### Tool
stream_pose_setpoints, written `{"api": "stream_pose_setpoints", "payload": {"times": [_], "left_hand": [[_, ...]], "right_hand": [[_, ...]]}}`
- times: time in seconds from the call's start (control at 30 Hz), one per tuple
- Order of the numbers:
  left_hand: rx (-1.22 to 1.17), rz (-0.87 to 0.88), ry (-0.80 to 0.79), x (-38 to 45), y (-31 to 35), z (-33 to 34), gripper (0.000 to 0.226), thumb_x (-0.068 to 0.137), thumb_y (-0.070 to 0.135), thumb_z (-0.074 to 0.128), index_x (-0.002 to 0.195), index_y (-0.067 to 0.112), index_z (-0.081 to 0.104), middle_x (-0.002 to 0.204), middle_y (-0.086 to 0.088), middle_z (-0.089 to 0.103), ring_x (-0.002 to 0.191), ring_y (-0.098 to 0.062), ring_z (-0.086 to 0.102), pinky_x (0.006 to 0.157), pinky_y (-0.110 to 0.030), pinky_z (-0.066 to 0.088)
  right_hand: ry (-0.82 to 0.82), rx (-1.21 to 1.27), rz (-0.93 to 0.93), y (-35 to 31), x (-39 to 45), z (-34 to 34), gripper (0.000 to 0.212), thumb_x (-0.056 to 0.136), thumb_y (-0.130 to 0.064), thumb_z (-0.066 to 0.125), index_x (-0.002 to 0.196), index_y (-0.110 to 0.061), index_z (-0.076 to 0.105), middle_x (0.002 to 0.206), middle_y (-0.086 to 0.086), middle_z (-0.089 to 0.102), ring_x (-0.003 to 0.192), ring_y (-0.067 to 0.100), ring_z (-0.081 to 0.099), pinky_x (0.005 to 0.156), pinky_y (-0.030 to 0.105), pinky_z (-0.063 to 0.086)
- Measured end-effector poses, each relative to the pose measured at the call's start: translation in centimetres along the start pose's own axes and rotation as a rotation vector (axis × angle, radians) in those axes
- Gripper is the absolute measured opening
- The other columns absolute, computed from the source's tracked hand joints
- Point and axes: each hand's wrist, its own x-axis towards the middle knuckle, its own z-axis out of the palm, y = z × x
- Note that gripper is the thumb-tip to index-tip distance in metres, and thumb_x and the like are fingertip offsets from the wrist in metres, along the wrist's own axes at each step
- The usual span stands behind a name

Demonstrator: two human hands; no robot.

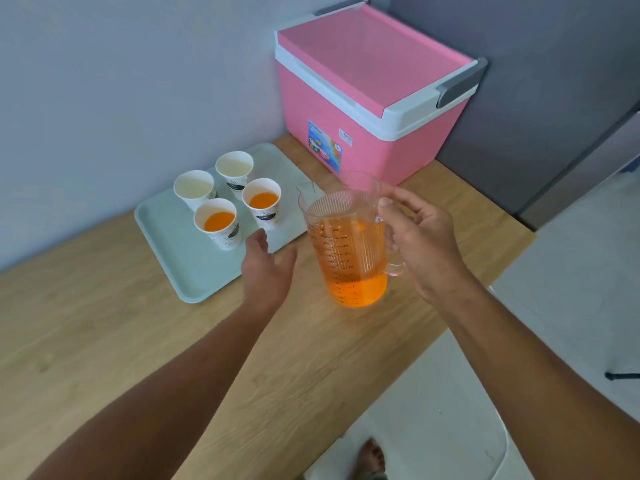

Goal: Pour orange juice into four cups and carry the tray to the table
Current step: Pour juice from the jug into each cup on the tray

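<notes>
A clear measuring jug (348, 251) partly filled with orange juice hangs upright above the wooden counter, and my right hand (420, 244) grips its handle. On the pale green tray (180, 258) stand two white paper cups with juice, the near-left cup (218, 221) and the near-right cup (262, 201). Behind them stand two cups that show no juice, the far-left cup (194, 188) and the far-right cup (234, 168). My left hand (266, 268) hovers open over the tray's near right edge, just right of the filled cups, holding nothing.
A pink cooler box (367, 95) with a white rim and grey handle stands at the back right of the wooden counter (104, 341). A grey wall runs behind the tray. The counter's edge drops to a white floor (571, 289) on the right, where a bare foot (372, 457) shows.
</notes>
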Motion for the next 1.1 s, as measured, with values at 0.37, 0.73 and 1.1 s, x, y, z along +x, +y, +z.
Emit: {"api": "stream_pose_setpoints", "payload": {"times": [0.37, 0.73, 1.1], "left_hand": [[0.089, 0.026, 0.202, 2.1, -5.9, -13.3, 0.031, 0.095, 0.021, 0.066, 0.124, 0.013, 0.064, 0.115, 0.001, 0.073, 0.096, -0.008, 0.067, 0.081, -0.008, 0.043], [0.246, 0.019, 0.082, 11.6, -6.0, -16.3, 0.054, 0.087, 0.028, 0.077, 0.133, 0.009, 0.057, 0.126, -0.006, 0.067, 0.111, -0.021, 0.066, 0.095, -0.031, 0.048], [0.165, 0.015, -0.066, 17.8, -3.4, -13.8, 0.100, 0.068, 0.036, 0.094, 0.148, 0.014, 0.038, 0.143, -0.003, 0.055, 0.128, -0.020, 0.055, 0.097, -0.030, 0.045]], "right_hand": [[0.013, -0.028, -0.002, 0.5, -0.9, 1.4, 0.025, 0.100, -0.019, 0.069, 0.123, -0.026, 0.075, 0.068, -0.002, 0.058, 0.051, 0.008, 0.038, 0.050, 0.023, 0.040], [0.012, -0.031, 0.012, 0.8, -2.0, 3.0, 0.024, 0.098, -0.022, 0.071, 0.121, -0.028, 0.076, 0.071, 0.003, 0.056, 0.063, 0.017, 0.045, 0.061, 0.034, 0.046], [0.047, -0.034, 0.004, 0.6, -2.5, 3.4, 0.028, 0.100, -0.017, 0.068, 0.127, -0.023, 0.073, 0.060, -0.011, 0.057, 0.052, 0.007, 0.039, 0.053, 0.025, 0.041]]}}
